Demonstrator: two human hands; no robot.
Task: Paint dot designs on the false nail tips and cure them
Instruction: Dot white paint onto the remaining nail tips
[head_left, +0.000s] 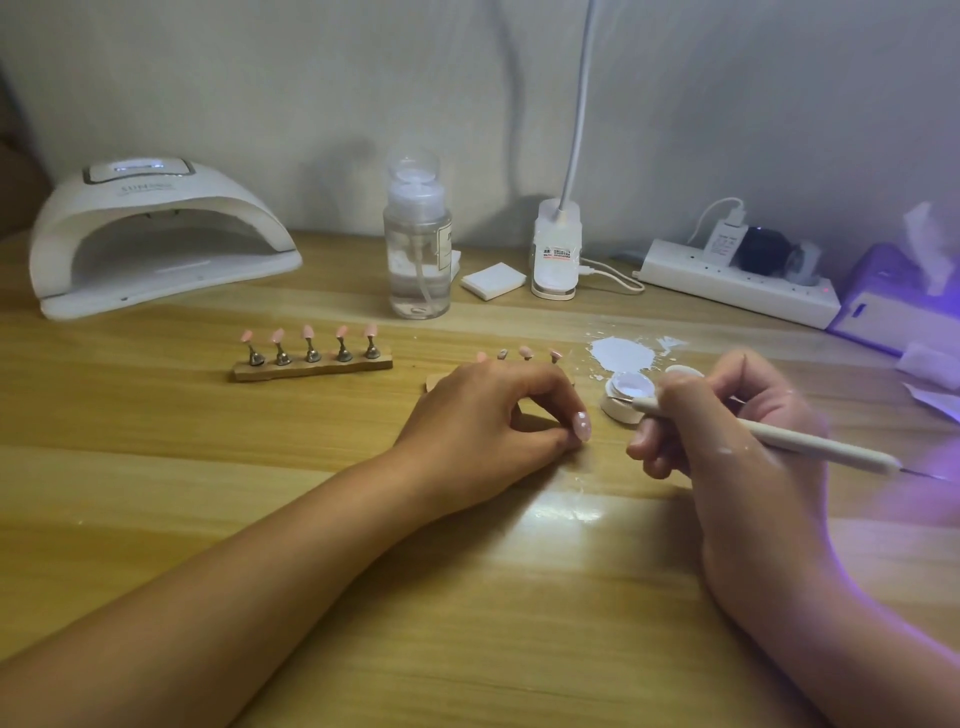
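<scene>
Wooden table (249, 467) checked; noted curing lamp (156, 213) far left, nothing inside, curing judged outstanding; noted rack (311, 365) of five pink tips, apparently undotted; found left hand (483, 421) pinching one pink nail tip (582, 425) at centre, pale dots showing; found right hand (727, 436) gripping dotting pen (810, 444) at gel pot (618, 409).

A home manicure desk set against a plain pale wall (311, 78): a light wood-grain tabletop (467, 597) carries a white dome-shaped plastic nail-curing lamp (156, 234), a clear plastic pump bottle (417, 249), a wooden bar stand of 5 pink false nail tips (311, 358) and a white power strip (737, 283) with chargers plugged in.
</scene>
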